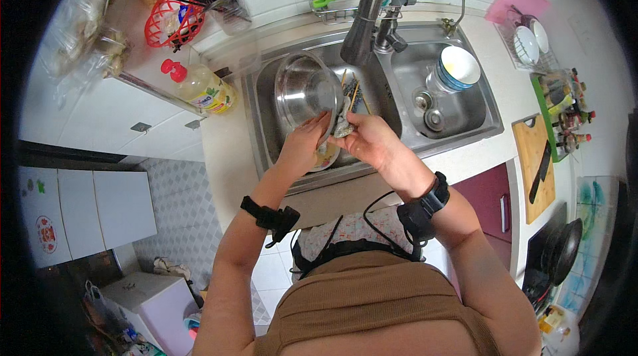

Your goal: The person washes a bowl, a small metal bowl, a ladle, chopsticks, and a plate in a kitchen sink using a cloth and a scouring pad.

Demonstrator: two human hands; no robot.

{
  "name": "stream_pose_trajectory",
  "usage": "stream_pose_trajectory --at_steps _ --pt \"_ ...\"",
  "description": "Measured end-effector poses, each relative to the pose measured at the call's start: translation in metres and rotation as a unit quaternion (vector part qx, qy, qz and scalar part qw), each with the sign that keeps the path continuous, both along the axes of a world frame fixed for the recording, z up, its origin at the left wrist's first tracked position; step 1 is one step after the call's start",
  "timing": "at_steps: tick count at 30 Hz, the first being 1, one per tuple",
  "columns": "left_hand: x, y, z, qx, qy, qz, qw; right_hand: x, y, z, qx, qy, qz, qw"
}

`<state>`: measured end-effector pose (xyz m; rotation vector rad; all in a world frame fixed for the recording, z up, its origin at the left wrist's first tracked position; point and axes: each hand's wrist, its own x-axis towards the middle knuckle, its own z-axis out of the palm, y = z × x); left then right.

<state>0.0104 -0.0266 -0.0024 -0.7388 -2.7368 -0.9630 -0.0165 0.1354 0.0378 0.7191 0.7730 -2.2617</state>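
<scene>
A round metal basin [306,89] is tilted on its side over the left bowl of the steel sink [366,144]. My left hand [306,144] holds it by its lower part near the rim. In my right hand [371,139] is a crumpled greyish cloth [343,124], pressed close to the basin's rim. Chopsticks [355,96] and a dark patterned thing lie in the sink just beyond that hand. Below the basin, partly hidden by my left hand, a patterned bowl [326,157] shows.
Stacked bowls [458,67] stand in the right sink bowl. The faucet [361,32] hangs over the divider. A detergent bottle [204,89] is left of the sink. A knife [541,171] lies on a wooden cutting board [528,206] at the right.
</scene>
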Motion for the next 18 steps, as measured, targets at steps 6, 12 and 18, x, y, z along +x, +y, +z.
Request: stream_pose_trajectory --at_steps 6,12,18 --pt "0.022 0.015 -0.030 0.382 -0.380 0.148 0.829 -0.009 -0.016 -0.023 0.181 0.268 -0.028 0.946" --pt "0.018 0.023 -0.009 0.728 -0.377 0.026 0.572 -0.007 0.024 -0.093 0.397 0.468 0.033 0.789" --pt "0.019 0.050 -0.025 0.686 -0.425 0.067 0.586 -0.006 0.022 -0.048 0.522 0.598 0.042 0.606"
